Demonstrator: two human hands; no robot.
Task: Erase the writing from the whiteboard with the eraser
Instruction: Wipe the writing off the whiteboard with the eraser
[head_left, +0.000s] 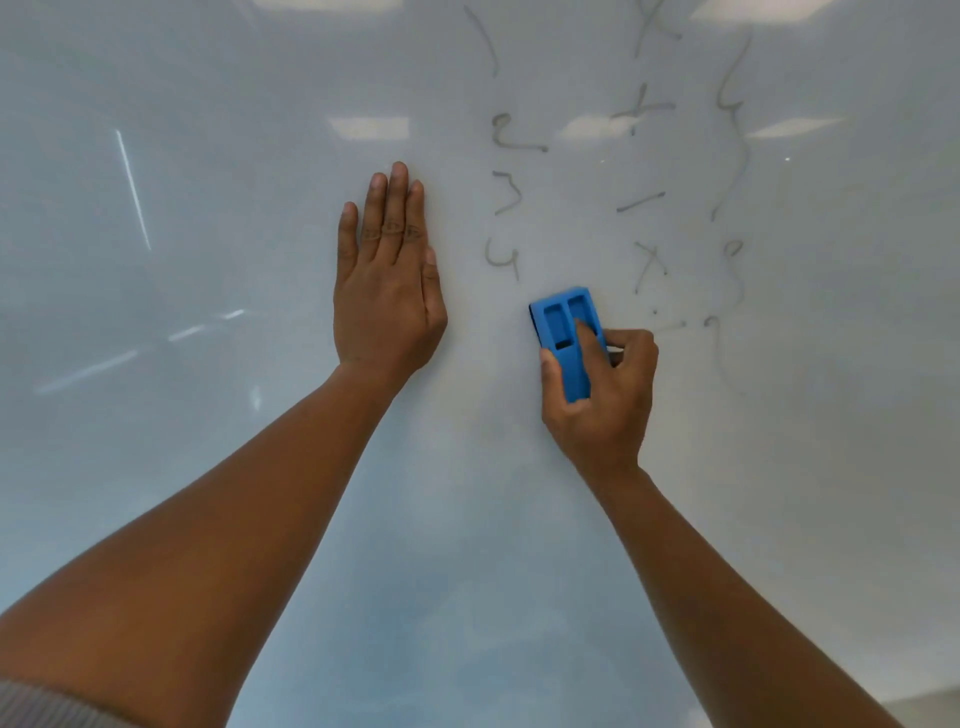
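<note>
A person's right hand (597, 384) grips a blue eraser (567, 340) flat against the whiteboard (208, 467), the eraser's long axis running up and slightly left. The grey writing (644, 202) still to be wiped lies above and to the right of the eraser, its lowest marks just beside the eraser's top end. The left hand (387, 291) presses flat on bare board to the left, fingers straight, farther from most of the marks.
</note>
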